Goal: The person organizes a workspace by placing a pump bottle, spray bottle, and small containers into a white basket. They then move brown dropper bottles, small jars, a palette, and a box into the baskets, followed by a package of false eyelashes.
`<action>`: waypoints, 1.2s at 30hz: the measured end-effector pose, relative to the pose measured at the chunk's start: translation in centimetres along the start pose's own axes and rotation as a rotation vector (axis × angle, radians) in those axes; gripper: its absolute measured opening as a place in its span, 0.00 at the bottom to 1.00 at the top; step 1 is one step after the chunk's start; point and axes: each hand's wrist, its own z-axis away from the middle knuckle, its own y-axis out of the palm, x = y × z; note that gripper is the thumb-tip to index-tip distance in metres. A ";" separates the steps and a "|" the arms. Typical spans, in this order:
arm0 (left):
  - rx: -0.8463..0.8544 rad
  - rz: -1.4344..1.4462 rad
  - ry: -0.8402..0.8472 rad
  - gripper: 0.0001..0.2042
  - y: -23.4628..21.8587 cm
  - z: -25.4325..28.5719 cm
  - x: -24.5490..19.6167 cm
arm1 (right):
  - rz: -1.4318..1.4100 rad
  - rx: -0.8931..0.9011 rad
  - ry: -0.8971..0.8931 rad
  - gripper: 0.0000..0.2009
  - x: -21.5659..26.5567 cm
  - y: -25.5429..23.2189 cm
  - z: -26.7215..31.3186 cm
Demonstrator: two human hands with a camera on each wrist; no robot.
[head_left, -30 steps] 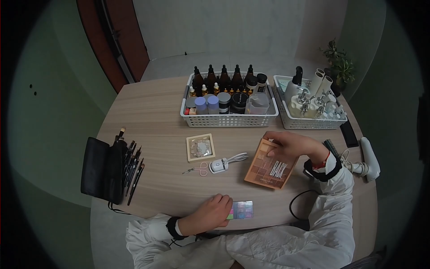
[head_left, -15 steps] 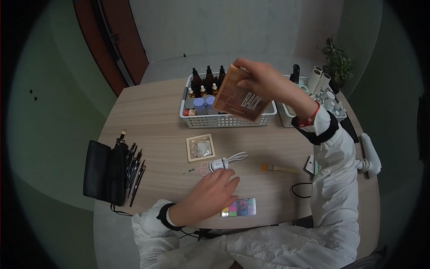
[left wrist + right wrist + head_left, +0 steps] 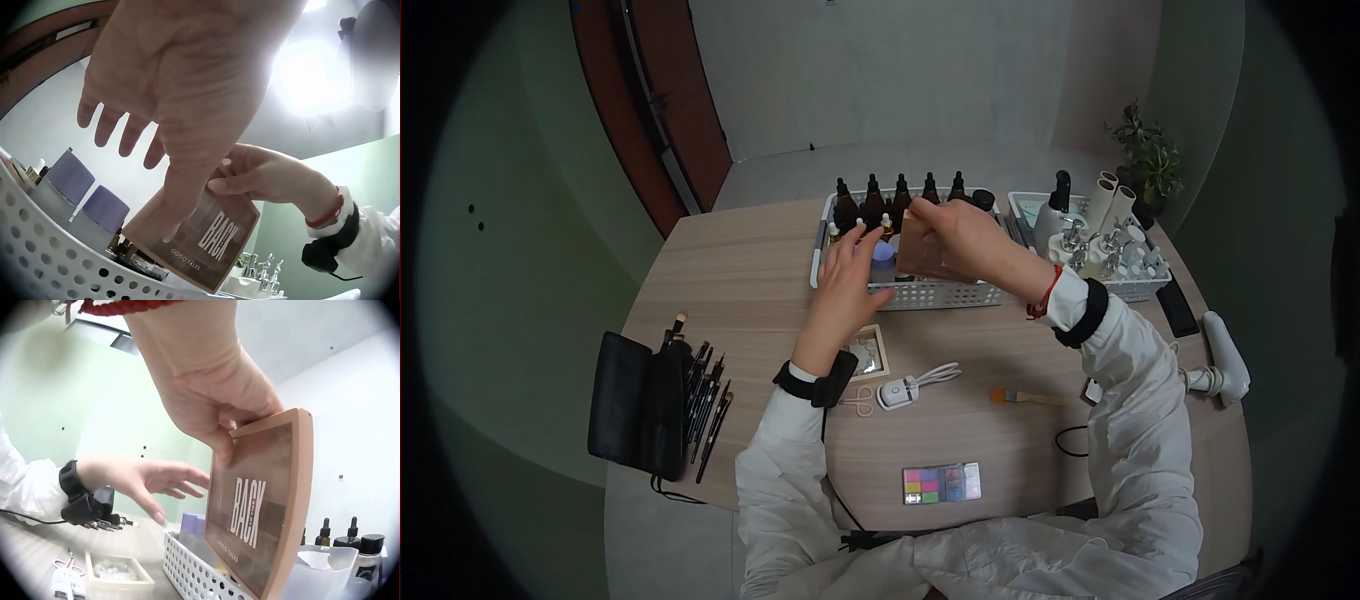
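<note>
My right hand point(image 3: 978, 243) pinches the top of a brown palette point(image 3: 928, 250) marked BACK, held upright over the front part of the left white basket point(image 3: 920, 294). In the right wrist view the thumb lies on the clear lid of the palette point(image 3: 259, 500). My left hand point(image 3: 846, 290) reaches to the basket's left front with its fingers spread, holding nothing. Two purple-lidded jars point(image 3: 103, 209) stand in the basket below its fingers in the left wrist view. Dark dropper bottles point(image 3: 873, 203) stand in the basket's back row.
A second basket point(image 3: 1100, 285) with pump bottles stands at the right. On the table lie a framed tray point(image 3: 883, 350), pink scissors point(image 3: 860, 401), a white eyelash curler point(image 3: 897, 394), a flat brush point(image 3: 1025, 398), a colourful palette point(image 3: 941, 483), a black brush case point(image 3: 635, 405) and a white dryer point(image 3: 1225, 357).
My right hand has carried the brown palette from the table to the basket, uncovering the flat brush. My left hand has left the colourful palette and moved forward to the basket.
</note>
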 end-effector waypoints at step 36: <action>-0.037 0.102 -0.035 0.12 3.8 -1.4 3.0 | -0.155 -0.029 0.074 0.17 -3.0 1.2 -1.2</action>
